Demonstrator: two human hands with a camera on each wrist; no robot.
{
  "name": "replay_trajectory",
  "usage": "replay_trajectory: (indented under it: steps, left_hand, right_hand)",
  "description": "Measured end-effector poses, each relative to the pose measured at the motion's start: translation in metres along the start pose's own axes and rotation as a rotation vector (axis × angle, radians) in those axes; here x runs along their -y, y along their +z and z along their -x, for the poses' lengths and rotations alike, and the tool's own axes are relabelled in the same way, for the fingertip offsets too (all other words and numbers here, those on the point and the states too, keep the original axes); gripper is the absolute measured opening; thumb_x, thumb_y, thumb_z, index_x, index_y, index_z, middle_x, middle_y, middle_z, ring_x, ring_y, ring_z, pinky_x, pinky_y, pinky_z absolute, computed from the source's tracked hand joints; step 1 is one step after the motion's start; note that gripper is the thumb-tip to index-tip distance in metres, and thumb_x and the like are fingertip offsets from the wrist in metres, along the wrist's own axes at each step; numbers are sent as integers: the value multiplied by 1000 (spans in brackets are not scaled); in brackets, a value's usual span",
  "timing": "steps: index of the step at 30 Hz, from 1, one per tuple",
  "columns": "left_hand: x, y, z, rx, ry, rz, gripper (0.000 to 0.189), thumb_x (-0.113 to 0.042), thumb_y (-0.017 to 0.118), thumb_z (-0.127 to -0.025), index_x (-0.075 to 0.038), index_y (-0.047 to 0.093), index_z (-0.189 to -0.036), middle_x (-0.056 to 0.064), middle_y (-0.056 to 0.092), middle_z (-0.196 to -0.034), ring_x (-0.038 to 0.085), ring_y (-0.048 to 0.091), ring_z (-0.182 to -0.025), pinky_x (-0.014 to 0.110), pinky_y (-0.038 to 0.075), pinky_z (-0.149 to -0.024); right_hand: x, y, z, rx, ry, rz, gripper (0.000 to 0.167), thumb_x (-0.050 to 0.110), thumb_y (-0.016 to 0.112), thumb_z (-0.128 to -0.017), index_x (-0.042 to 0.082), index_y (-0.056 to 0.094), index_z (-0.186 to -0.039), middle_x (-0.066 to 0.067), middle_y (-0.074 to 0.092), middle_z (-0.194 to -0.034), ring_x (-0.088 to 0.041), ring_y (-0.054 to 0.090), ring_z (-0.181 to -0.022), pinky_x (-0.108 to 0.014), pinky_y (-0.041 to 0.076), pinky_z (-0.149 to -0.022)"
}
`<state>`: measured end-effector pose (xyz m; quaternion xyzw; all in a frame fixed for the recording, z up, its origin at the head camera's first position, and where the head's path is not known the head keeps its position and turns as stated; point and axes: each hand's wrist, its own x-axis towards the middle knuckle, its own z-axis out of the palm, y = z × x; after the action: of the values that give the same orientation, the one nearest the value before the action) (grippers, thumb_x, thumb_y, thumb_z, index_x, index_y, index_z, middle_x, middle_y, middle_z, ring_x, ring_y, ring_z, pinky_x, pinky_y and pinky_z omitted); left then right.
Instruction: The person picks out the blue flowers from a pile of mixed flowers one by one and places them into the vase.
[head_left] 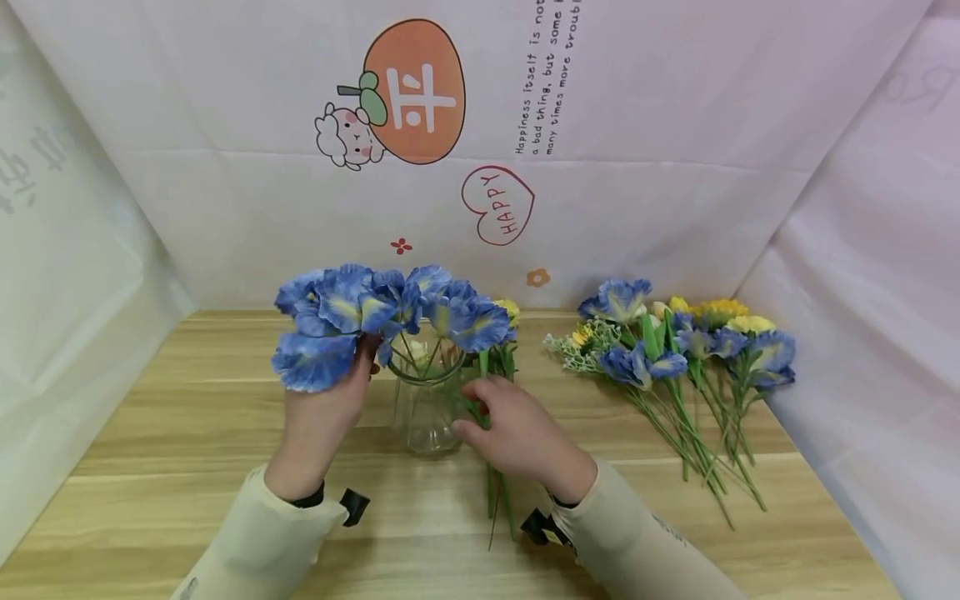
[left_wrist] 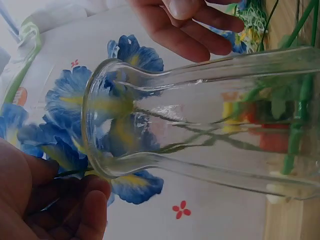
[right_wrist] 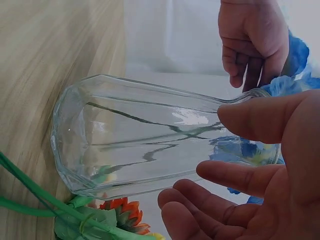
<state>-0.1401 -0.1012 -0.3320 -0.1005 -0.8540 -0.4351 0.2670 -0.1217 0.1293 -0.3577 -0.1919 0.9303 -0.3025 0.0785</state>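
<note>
A clear glass vase [head_left: 429, 421] stands upright on the table with a few thin stems inside, crossing each other in the right wrist view. Blue iris flowers [head_left: 472, 321] spread above its rim. At the vase's left, my left hand [head_left: 322, 421] pinches a green stem [left_wrist: 75, 172] close by the rim, under more blue irises [head_left: 333, 304]; these petals hide part of its fingers in the head view. On the other side, my right hand [head_left: 521, 433] is beside the glass, its thumb and fingers apart and holding nothing [right_wrist: 280, 165].
Behind my right hand lie flowers with green stems [head_left: 502, 500], a yellow bloom [head_left: 510, 311] and an orange one [right_wrist: 125, 212] among them. A pile of blue and yellow artificial flowers [head_left: 697, 358] lies at the table's right. A printed white cloth [head_left: 637, 208] hangs behind.
</note>
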Motion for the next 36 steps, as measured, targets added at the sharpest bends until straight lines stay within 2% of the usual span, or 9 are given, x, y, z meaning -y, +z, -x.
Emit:
replay_trajectory:
  steps: [2,8,11,16,19,22,27,31,36]
  left_hand:
    - [2,2,-1,15,-26,8,12,-12,62,-98,0,64,-97,6,67,-75,22,64,-66,42,50,-61]
    - [5,5,-6,146,-343,40,32,-30,56,-103,-6,76,-94,0,70,-71,19,67,-66,35,44,-51]
    - [9,7,-7,161,-421,90,35,-36,56,-102,-9,78,-96,0,69,-70,19,67,-68,34,45,-53]
    - [17,12,-8,153,-384,188,27,-29,62,-101,-8,78,-97,6,68,-74,22,66,-70,32,49,-57]
    - [22,15,-7,222,-324,172,30,-27,56,-104,-4,74,-104,10,69,-84,27,63,-72,35,48,-60]
    - [29,17,-2,336,-313,272,43,-33,50,-106,1,64,-128,18,65,-118,33,62,-103,43,50,-84]
    - [45,22,9,539,-234,530,67,-34,46,-107,1,18,-157,22,21,-160,38,23,-145,53,21,-115]
    - [52,27,14,629,-146,472,81,-33,60,-101,-14,9,-161,16,21,-161,39,29,-142,60,25,-111]
    - [57,36,17,602,-214,284,86,-45,74,-90,-17,29,-157,13,42,-151,41,47,-130,60,39,-102]
  right_hand:
    - [-1,0,0,5,6,-4,45,35,64,-99,8,58,-134,-6,59,-115,-16,55,-91,-38,48,-74]
    - [-2,1,0,11,14,-21,44,32,64,-99,7,58,-135,-8,59,-115,-17,54,-90,-39,47,-73]
    - [-2,1,1,20,17,-26,45,33,64,-99,7,58,-136,-8,59,-113,-17,54,-88,-39,47,-72]
    - [-4,1,1,25,28,-38,46,35,63,-100,8,57,-137,-10,58,-119,-17,55,-91,-39,48,-74]
    - [-5,1,1,24,25,-43,47,34,63,-100,7,57,-137,-10,58,-125,-18,57,-95,-40,49,-75]
    - [-6,1,0,22,19,-42,47,34,63,-100,7,57,-137,-9,57,-128,-20,59,-97,-39,50,-77]
    - [-10,0,2,18,15,-42,48,35,64,-99,6,57,-137,-10,57,-130,-24,61,-100,-41,51,-78]
    - [-14,0,3,12,31,-43,50,36,64,-99,7,57,-138,-10,58,-131,-27,61,-104,-42,52,-80]
    - [-22,0,4,5,50,-36,49,38,63,-99,9,57,-138,-7,58,-132,-27,61,-108,-43,52,-83]
